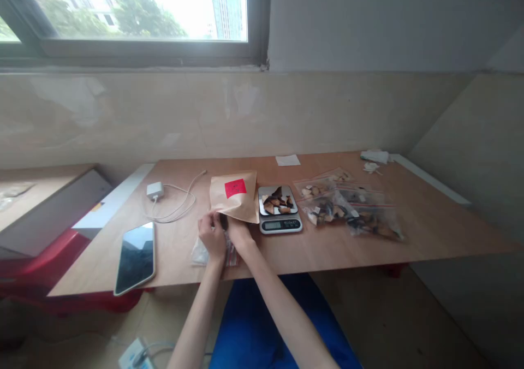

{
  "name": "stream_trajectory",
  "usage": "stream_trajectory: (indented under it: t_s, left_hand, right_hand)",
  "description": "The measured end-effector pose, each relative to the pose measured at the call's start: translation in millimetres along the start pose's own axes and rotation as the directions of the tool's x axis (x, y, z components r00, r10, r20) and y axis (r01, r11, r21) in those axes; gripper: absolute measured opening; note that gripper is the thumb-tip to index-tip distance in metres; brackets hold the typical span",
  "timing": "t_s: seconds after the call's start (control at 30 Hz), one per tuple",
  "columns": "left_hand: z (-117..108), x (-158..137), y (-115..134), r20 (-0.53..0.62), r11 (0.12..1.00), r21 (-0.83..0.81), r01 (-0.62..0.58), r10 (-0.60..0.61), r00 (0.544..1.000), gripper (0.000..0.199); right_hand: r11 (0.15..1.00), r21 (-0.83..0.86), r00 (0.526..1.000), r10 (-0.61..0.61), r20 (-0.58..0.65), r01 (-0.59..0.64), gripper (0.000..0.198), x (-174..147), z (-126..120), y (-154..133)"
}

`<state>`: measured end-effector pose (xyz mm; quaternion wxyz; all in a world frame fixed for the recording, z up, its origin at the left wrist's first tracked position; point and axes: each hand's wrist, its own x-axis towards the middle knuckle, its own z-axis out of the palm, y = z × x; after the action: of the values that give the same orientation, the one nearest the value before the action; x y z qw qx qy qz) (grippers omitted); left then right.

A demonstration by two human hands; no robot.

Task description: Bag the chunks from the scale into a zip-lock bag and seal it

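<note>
A brown paper bag (223,197) with a red label lies on the table, its mouth toward me. My left hand (213,235) pinches the left edge of that mouth, fingers closed. My right hand (238,232) reaches inside the bag, so its fingers are hidden. Beneath my hands lie clear zip bags (200,253). Just right of the paper bag stands a white digital scale (281,225), with dark and tan broken pieces (278,201) on its plate. What the pieces are I cannot make out.
Several filled zip bags (339,208) lie right of the scale. A phone (136,257) rests at the left front edge, with a white charger (154,190) and cable behind it. White paper (287,160) lies at the back; crumpled tissue (371,167) is at the back right.
</note>
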<state>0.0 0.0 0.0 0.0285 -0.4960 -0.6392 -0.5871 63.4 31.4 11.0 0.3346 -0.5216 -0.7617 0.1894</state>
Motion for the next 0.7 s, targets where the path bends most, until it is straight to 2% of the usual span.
stream_trajectory:
  t_s: [0.13,0.3,0.4,0.7]
  left_hand:
    - [0,0,0,-0.009,1.0,-0.006,0.004,-0.004,1.0,0.03]
    - [1,2,0,-0.016,1.0,-0.007,0.028,-0.029,0.999,0.031]
    - [1,2,0,-0.012,0.999,-0.015,0.04,-0.04,0.999,0.03]
    - [0,2,2,0.009,0.999,-0.028,0.015,-0.015,1.0,0.027]
  right_hand:
    - [0.995,0.09,0.999,0.04,0.011,-0.041,0.035,-14,-7,-4]
    - [0.975,0.191,0.991,0.124,-0.047,-0.113,0.032,-31,-13,-15]
    - [0.971,0.224,0.985,0.113,-0.13,-0.082,0.033,-39,-14,-16]
    - [0.93,0.369,0.955,0.105,-0.277,0.004,0.03,-58,-17,-6]
